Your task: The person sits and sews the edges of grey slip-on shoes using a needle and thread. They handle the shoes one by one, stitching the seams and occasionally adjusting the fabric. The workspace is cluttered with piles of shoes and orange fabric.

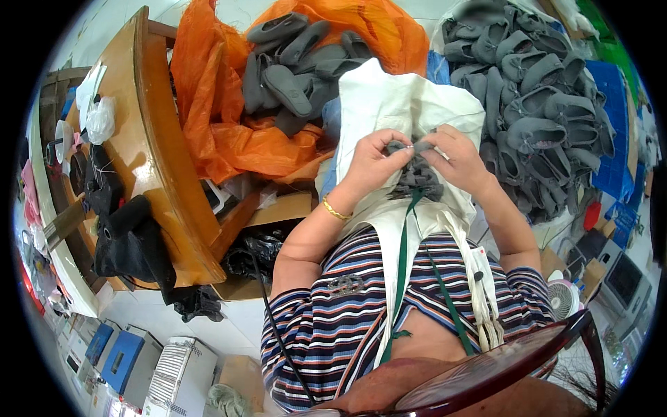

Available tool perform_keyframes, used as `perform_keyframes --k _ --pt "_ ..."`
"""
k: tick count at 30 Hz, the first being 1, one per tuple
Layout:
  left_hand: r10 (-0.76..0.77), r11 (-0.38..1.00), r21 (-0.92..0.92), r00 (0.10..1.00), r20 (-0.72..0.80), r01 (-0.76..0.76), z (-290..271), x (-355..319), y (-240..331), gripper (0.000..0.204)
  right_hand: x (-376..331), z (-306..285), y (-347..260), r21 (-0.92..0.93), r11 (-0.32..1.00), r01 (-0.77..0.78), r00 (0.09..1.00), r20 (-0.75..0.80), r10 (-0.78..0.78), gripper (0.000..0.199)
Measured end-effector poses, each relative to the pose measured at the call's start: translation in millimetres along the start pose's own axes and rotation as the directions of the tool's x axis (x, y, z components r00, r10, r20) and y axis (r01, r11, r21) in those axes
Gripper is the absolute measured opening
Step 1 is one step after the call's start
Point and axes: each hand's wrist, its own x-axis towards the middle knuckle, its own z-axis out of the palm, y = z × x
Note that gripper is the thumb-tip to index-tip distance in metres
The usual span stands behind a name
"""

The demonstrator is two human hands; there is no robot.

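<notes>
My left hand (375,161) and my right hand (460,158) meet over my lap, fingertips pinched together. Between them is a small dark grey strip of fabric (421,146), which both hands grip. Just below my fingers, several loose grey fabric pieces (417,184) lie in a heap on a white cloth (375,97) spread over my lap. Whether the strip is knotted or folded cannot be made out. A green cord (404,254) hangs from my neck down to the heap.
Grey slip-on shoes (288,90) fill an orange sack (215,135) ahead on the left. More grey shoes with small bows (535,132) are piled at the right, beside a blue crate (611,163). A wooden table (156,160) stands at the left, with an open cardboard box (278,210) beside it.
</notes>
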Motion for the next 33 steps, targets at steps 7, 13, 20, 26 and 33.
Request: perform_keyframes --k 7,13,20,26,33 --pt "0.028 0.996 -0.083 0.999 -0.034 -0.030 -30 24 -19 0.013 -8 -17 33 0.088 0.984 -0.152 0.976 -0.142 0.163 0.010" --pt "-0.084 0.978 -0.209 0.918 -0.386 0.001 -95 71 -47 0.012 -39 -24 94 0.483 0.779 -0.399 0.746 -0.323 0.583 0.011" --pt "0.006 0.925 0.357 0.932 -0.362 0.133 -151 149 -116 0.014 -26 -10 127 0.430 0.817 -0.383 0.711 -0.428 0.558 0.007" --pt "0.342 0.453 0.874 0.940 0.008 -0.172 -148 243 -164 0.014 -7 5 132 0.141 0.904 -0.404 0.724 -0.556 0.409 0.008" --pt "0.198 -0.112 0.994 0.979 0.041 -0.019 -177 276 -231 0.005 9 4 129 -0.034 0.940 -0.340 0.789 -0.554 0.266 0.009"
